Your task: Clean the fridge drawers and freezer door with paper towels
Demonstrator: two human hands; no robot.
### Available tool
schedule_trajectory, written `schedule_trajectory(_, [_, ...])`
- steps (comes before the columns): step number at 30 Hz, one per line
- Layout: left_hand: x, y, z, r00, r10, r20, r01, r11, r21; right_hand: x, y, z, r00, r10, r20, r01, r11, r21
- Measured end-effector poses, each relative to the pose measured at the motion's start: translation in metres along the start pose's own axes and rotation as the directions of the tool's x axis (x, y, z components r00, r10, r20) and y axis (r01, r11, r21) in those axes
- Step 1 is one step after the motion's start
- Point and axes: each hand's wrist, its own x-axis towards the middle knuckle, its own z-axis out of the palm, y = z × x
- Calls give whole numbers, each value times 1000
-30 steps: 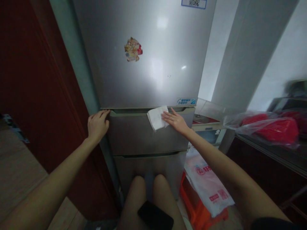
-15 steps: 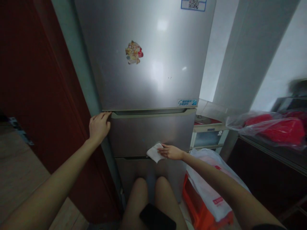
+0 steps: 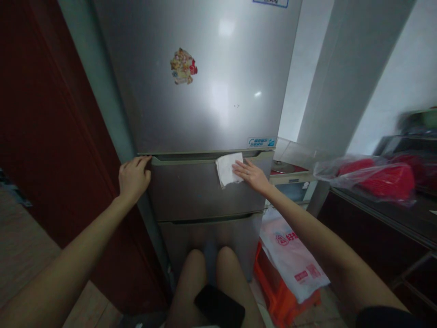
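A silver refrigerator (image 3: 198, 114) stands in front of me, with a large upper door and two lower fronts. My right hand (image 3: 251, 175) presses a folded white cloth (image 3: 229, 169) against the top of the middle front (image 3: 184, 191), just under the upper door; its fingers lie over the cloth's right side. At the left end of the same seam, my left hand (image 3: 134, 178) grips the refrigerator's edge with its fingertips curled over the corner. A torn, colourful sticker (image 3: 183, 67) is on the upper door.
A black phone (image 3: 220, 306) lies on my lap. To the right, a white plastic bag (image 3: 290, 255) rests on an orange stool (image 3: 278, 296). Red things in clear plastic (image 3: 375, 180) sit on a dark cabinet (image 3: 372, 228). A dark red door (image 3: 51, 136) stands at the left.
My right hand has moved the cloth up from near the lower seam to the seam beneath the upper door. My left hand keeps its place on the refrigerator's edge.
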Motion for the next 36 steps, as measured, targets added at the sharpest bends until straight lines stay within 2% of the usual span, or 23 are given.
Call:
schedule_trajectory(3, [0, 1, -1, 1000, 5, 3, -5, 1000, -8, -35, -27, 30, 990, -77, 118, 71, 996, 55])
schedule_trajectory(6, [0, 0, -1, 1000, 6, 7, -6, 1000, 3, -76, -54, 64, 958, -168, 232, 141, 982, 129])
schedule_trajectory(8, [0, 0, -1, 1000, 3, 10, -3, 1000, 1, -98, -67, 81, 933, -242, 265, 200, 964, 177])
schedule_trajectory(10, [0, -1, -1, 1000, 6, 13, -6, 1000, 6, -111, -73, 89, 913, -300, 278, 249, 946, 206])
schedule_trajectory(13, [-1, -2, 0, 1000, 17, 12, -18, 999, 27, -108, -66, 83, 899, -337, 280, 283, 934, 216])
schedule_trajectory(16, [0, -1, 0, 1000, 25, -4, -25, 999, 39, -87, -42, 59, 922, -286, 259, 245, 953, 181])
schedule_trajectory(20, [1, 1, -1, 1000, 21, -9, -20, 998, 60, -51, 0, 12, 975, -139, 176, 123, 987, 100])
schedule_trajectory(22, [1, 2, -3, 1000, 15, 2, -15, 998, 67, -35, 16, -8, 996, -16, 85, 12, 999, 46])
schedule_trajectory(24, [1, 3, -4, 1000, 9, 15, -10, 998, 66, -25, 23, -18, 995, 103, -19, -103, 995, -7])
schedule_trajectory(26, [1, 3, -4, 1000, 4, 20, -5, 999, 54, -26, 20, -17, 989, 137, -61, -139, 990, -29])
schedule_trajectory(28, [0, 4, -5, 1000, 4, 15, -4, 999, 41, -38, 7, -5, 996, 91, -21, -92, 996, -16])
schedule_trajectory(32, [0, 4, -5, 1000, 10, 9, -11, 999, 48, -89, -35, 35, 985, -78, 152, 64, 994, 93])
schedule_trajectory(36, [0, 3, -6, 1000, 20, 7, -20, 998, 57, -134, -61, 64, 961, -166, 220, 136, 980, 146])
